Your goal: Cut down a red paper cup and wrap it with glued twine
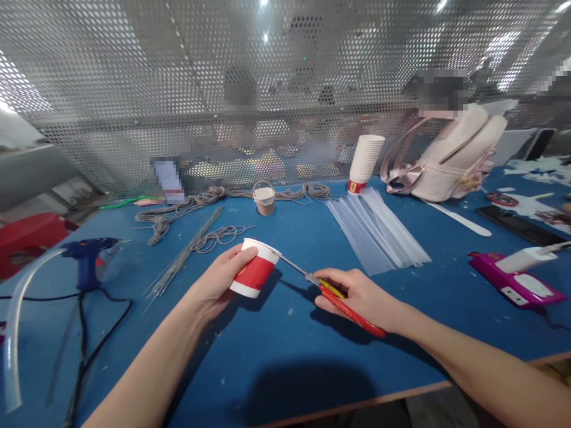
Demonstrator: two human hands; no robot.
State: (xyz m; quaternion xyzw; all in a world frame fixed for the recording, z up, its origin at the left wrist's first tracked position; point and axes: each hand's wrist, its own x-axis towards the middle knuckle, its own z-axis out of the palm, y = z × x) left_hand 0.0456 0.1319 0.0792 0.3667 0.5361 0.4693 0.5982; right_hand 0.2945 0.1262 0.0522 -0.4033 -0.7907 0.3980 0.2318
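Note:
My left hand [225,276] is closed around a red and white paper cup [256,270], its thumb on the near side, and the cup tilts a little. In my right hand [357,291] are long-nosed pliers or scissors with red and yellow handles [350,309]. Their slim metal tip reaches the cup's rim on its right side; whether it grips the rim I cannot tell. Beyond the cup stands a small brown and white basket-like cup with a handle [265,202]. Grey cord [218,241] and thin wires [182,255] lie to its left.
A blue glue gun [87,258] with black cables stands at left. Clear plastic strips [379,232] and a tall cup stack [366,157] sit right of centre. Farther right are a pale backpack [450,160], a phone [520,224] and a purple power strip [513,282]. Perforated metal [200,77] closes the back.

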